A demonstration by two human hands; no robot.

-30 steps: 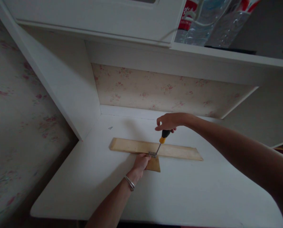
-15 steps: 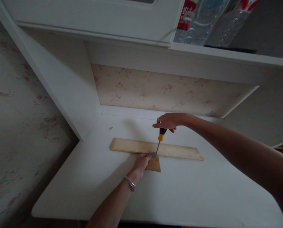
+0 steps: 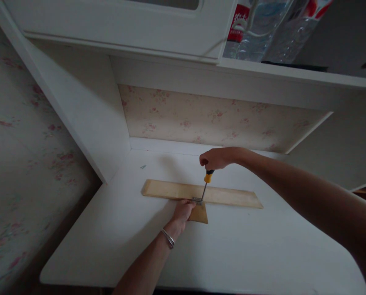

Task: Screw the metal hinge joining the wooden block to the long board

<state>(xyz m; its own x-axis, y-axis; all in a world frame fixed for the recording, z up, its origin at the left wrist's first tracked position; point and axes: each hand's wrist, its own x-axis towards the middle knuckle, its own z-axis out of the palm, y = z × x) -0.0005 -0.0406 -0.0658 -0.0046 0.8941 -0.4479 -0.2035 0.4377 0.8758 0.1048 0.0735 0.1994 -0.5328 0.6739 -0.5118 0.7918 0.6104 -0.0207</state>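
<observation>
My right hand [image 3: 215, 158] is closed around the handle of a screwdriver [image 3: 208, 178] with a black and yellow grip. Its shaft slants down to a small metal hinge [image 3: 197, 200]. The hinge lies across the joint between a long pale wooden board [image 3: 229, 195] and a short wooden piece [image 3: 199, 214]. With its fingers pressed at the hinge's left side, my left hand [image 3: 183, 212] grips the short wooden piece. The screwdriver's tip meets the hinge's right end; any screw there is too small to make out.
The boards lie on a white desk [image 3: 250, 254]. A small grey scrap [image 3: 143, 166] rests near the back left. White cabinet panels [image 3: 78, 110] enclose the left side. Overhead, a shelf [image 3: 293, 71] holds plastic bottles [image 3: 264, 32].
The fingers of my right hand, which were partly stretched out, have curled round the screwdriver's handle. My left hand and the boards stay in place.
</observation>
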